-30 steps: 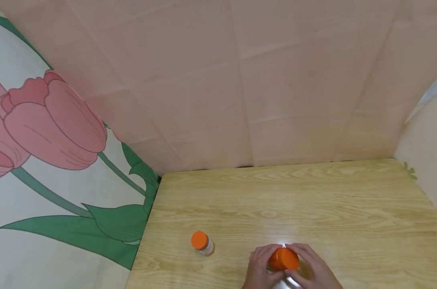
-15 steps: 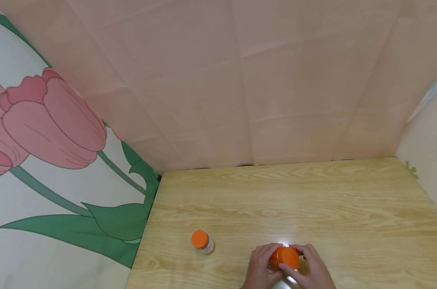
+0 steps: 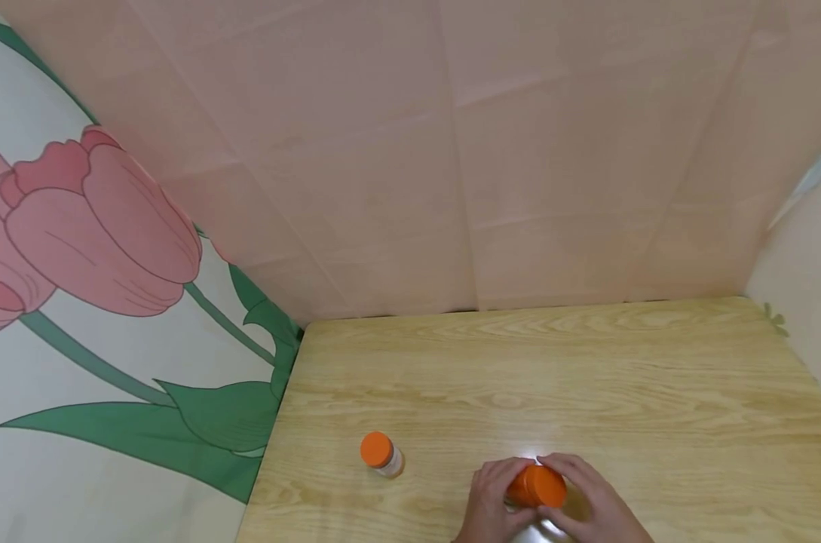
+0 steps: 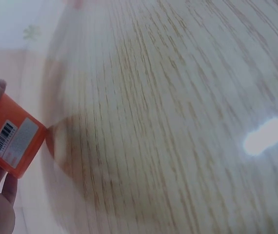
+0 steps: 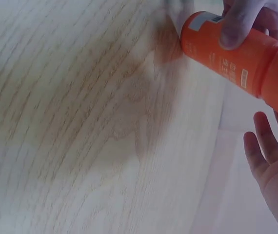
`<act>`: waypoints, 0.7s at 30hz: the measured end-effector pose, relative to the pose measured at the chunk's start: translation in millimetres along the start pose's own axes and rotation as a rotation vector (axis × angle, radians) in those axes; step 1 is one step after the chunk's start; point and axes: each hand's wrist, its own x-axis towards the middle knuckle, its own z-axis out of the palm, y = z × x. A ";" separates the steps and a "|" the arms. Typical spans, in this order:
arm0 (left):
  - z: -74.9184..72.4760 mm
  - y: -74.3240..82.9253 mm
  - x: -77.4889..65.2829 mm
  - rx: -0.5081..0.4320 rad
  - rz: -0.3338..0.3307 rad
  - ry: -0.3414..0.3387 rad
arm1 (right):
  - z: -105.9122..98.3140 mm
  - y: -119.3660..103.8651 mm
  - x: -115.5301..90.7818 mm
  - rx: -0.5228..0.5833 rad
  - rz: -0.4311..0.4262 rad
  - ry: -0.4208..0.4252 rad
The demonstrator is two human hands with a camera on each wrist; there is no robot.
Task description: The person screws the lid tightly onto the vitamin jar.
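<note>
An orange bottle [image 5: 231, 63] with a label and barcode is held at the front of the table, below the middle of the head view. My left hand [image 3: 486, 499] grips its body, the thumb lying along one side in the right wrist view. My right hand [image 3: 595, 504] has thumb and finger at the two sides of the orange cap [image 3: 549, 486], which sits on the bottle. Its other fingers [image 5: 262, 141] stretch out free of the bottle. In the left wrist view the bottle's base end, tilted over the wood, shows at the left edge.
A smaller clear bottle with an orange cap [image 3: 377, 449] stands upright on the wood-grain table [image 3: 451, 377], left of my hands. Pink cloth [image 3: 356, 166] hangs behind the table. A tulip-print cloth [image 3: 105, 226] covers the left side, and a pale one the right.
My right hand drew in round the cap with its thumb across it, then swung back out to the cap's sides. The left hand and bottle stayed nearly in place.
</note>
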 end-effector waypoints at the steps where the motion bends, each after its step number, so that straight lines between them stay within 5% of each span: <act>1: -0.3 0.2 0.2 -0.001 -0.005 -0.010 | -0.9 0.2 -0.1 -0.010 0.006 -0.011; 12: -1.9 1.1 -0.3 0.002 -0.041 -0.076 | -1.2 -6.1 1.2 -0.044 0.139 -0.021; 16: -1.2 0.8 -0.1 0.009 -0.027 -0.054 | 4.7 -10.9 2.5 -0.068 0.264 -0.001; 21: -3.2 1.8 1.7 -0.010 -0.043 -0.053 | 6.5 -19.7 7.2 -0.080 0.456 -0.091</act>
